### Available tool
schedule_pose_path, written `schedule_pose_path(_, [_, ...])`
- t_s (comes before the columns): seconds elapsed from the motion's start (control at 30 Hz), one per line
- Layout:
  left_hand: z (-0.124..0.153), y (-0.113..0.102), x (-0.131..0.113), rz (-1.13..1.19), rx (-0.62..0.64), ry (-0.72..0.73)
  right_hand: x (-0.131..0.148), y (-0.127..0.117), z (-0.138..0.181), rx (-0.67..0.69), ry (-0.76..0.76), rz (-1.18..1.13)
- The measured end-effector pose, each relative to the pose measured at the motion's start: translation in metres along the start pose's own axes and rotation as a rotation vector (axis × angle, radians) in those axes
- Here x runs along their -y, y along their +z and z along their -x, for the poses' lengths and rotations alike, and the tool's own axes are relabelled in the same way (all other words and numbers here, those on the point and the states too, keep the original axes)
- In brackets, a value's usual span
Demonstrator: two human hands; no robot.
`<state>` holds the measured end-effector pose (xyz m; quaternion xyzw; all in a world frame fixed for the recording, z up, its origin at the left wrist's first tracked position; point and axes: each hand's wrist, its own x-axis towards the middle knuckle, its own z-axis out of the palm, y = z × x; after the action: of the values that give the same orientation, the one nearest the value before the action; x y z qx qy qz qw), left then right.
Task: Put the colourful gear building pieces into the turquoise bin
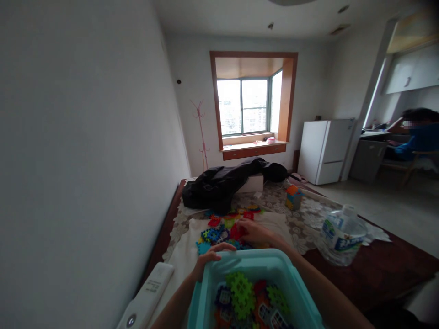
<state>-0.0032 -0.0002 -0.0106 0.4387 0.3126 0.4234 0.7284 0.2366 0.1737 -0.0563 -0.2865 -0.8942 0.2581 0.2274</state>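
Note:
A turquoise plastic bin [274, 256] stands close in front of me, with several interlocking building pieces [241, 294] inside in green, orange and dark blue. My left hand [213, 256] is closed over its far left rim. Past the bin, a loose pile of coloured building pieces [211, 235] lies on a pale cloth [183, 251]. My right hand [254, 232] reaches over to this pile, its fingers closed on a red building piece [236, 231]. The fingertips are partly hidden.
A large clear plastic bottle [343, 237] stands on the right of the table, and a small block house [294, 197] farther back. Black fabric [219, 185] lies across the far end. At the lower left is a white device [151, 292]. A person [420, 137] sits far right.

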Motion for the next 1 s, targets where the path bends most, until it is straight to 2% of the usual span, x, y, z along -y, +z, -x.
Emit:
schedule_pose_path(0.13, [0.000, 0.001, -0.001, 0.005, -0.013, 0.007, -0.013, -0.015, 0.001, 0.012, 0.038, -0.172])
schedule_pose_path(0.23, [-0.001, 0.001, -0.001, 0.002, -0.003, 0.011, -0.010, -0.020, -0.001, -0.168, 0.031, -0.200])
schedule_pose_path(0.3, [-0.001, 0.001, -0.001, 0.007, 0.013, 0.012, -0.002, -0.018, -0.001, -0.308, 0.031, -0.145])
schedule_pose_path(0.33, [-0.001, 0.001, -0.001, 0.012, 0.018, 0.014, 0.002, -0.017, 0.000, -0.336, 0.028, -0.106])
schedule_pose_path(0.43, [-0.002, 0.001, -0.001, 0.026, 0.021, 0.022, 0.013, -0.012, 0.005, -0.254, 0.031, 0.017])
schedule_pose_path(0.57, [-0.002, 0.000, -0.001, 0.027, 0.022, 0.019, 0.014, -0.006, 0.011, -0.105, 0.082, 0.132])
schedule_pose_path(0.67, [-0.002, -0.001, 0.000, 0.025, 0.025, 0.015, 0.009, -0.003, 0.011, -0.107, 0.094, 0.129])
schedule_pose_path(0.77, [-0.001, -0.002, 0.001, 0.032, 0.018, 0.017, 0.007, -0.002, 0.006, -0.204, 0.122, 0.033])
schedule_pose_path(0.87, [-0.001, -0.002, 0.001, 0.022, 0.013, 0.024, 0.009, -0.008, 0.002, -0.379, 0.164, -0.072])
schedule_pose_path(1.0, [-0.001, -0.001, 0.000, 0.010, 0.023, 0.026, 0.014, -0.020, 0.001, -0.590, 0.046, -0.134])
